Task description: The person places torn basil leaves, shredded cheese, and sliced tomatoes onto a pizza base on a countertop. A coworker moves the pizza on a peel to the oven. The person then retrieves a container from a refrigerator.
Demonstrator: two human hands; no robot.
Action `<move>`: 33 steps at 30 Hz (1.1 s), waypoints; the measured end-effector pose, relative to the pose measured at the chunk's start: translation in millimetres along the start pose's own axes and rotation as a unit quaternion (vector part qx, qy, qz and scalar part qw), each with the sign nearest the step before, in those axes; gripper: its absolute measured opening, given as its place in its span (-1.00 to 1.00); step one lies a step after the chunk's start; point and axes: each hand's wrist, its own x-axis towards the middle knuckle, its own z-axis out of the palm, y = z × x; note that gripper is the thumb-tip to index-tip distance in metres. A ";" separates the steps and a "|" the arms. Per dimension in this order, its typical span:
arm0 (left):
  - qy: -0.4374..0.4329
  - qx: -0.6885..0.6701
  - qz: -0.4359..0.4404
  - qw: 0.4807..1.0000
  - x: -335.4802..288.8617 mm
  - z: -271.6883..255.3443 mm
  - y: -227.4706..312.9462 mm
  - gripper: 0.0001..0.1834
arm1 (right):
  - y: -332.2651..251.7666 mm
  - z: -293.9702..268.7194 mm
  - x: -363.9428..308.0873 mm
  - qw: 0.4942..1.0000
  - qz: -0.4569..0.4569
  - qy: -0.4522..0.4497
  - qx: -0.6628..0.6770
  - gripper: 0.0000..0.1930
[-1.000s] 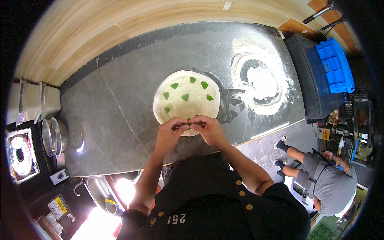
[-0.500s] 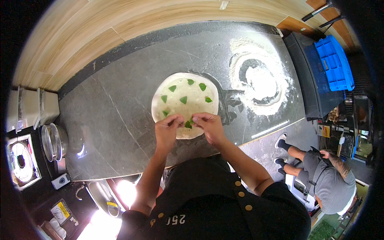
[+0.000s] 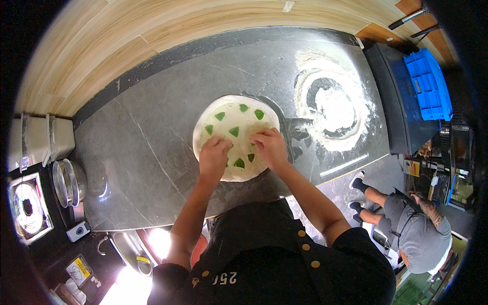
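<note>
Step in hand, by my reading: placing green leaf pieces on a round of dough (image 3: 241, 147). It lies flat on the surface (image 3: 168, 91), about midway between left and right edges, closer to the near edge than the far.

Left hand (image 3: 214, 156) over the dough's left part, fingertips bunched; right hand (image 3: 272, 150) over its right part, fingers bent. Grip: cannot tell for either whether a leaf is pinched or released — the fingers hide it.

Next move calls for a light touch, I judge: fingertips raised clear, no set leaf dragged.

Count: dough, one. Leaf pieces (image 3: 234, 131), seven in plain view, plus about three partly covered at the hands — tally uncertain. Loose flour (image 3: 335, 109), one ringed patch toward the surface's far right corner. Blue crate (image 3: 427, 84), one, beyond the right edge. Co-worker (image 3: 419, 236), one, off past the near right corner.
</note>
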 end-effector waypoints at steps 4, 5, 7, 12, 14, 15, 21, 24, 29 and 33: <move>-0.008 0.006 -0.029 1.000 -5.9 3.5 -1.7 -0.84 | 4.2 2.1 -0.3 1.000 -0.007 -0.010 0.006 -0.83; -0.007 0.018 -0.025 1.000 -7.1 3.7 -1.1 -0.84 | 4.7 2.0 -0.5 1.000 -0.011 -0.015 0.011 -0.81; 0.000 0.031 -0.014 0.999 -8.3 3.0 1.2 -0.83 | 4.4 1.3 -1.0 0.999 -0.024 -0.023 0.019 -0.78; 0.067 0.008 0.010 0.998 -9.4 -11.5 13.3 -0.81 | -2.0 -6.8 0.2 0.998 0.000 -0.011 0.058 -0.79; 0.092 -0.009 -0.002 0.996 -12.1 -23.8 21.1 -0.79 | -4.4 -15.9 3.0 0.996 0.015 0.024 0.083 -0.80; 0.102 -0.027 -0.009 0.994 -17.3 -31.3 26.8 -0.79 | -5.2 -23.1 3.9 0.994 0.025 0.040 0.100 -0.81; -0.128 -0.116 0.010 0.985 -76.8 -67.1 72.7 -0.77 | -3.7 -98.9 -38.5 0.964 0.099 0.121 0.215 -0.78; -0.380 -0.153 0.080 0.909 -106.6 -80.0 74.7 -0.68 | -0.9 -130.2 -114.3 0.956 0.159 0.185 0.165 -0.81; -0.574 -0.226 0.001 0.787 -168.9 -25.2 61.8 -0.64 | -17.3 -107.7 -319.9 0.843 0.355 0.330 0.234 -0.73; -0.710 -0.278 0.032 0.646 -252.9 51.6 48.8 -0.62 | -93.2 -21.7 -518.0 0.803 0.568 0.177 0.033 -0.09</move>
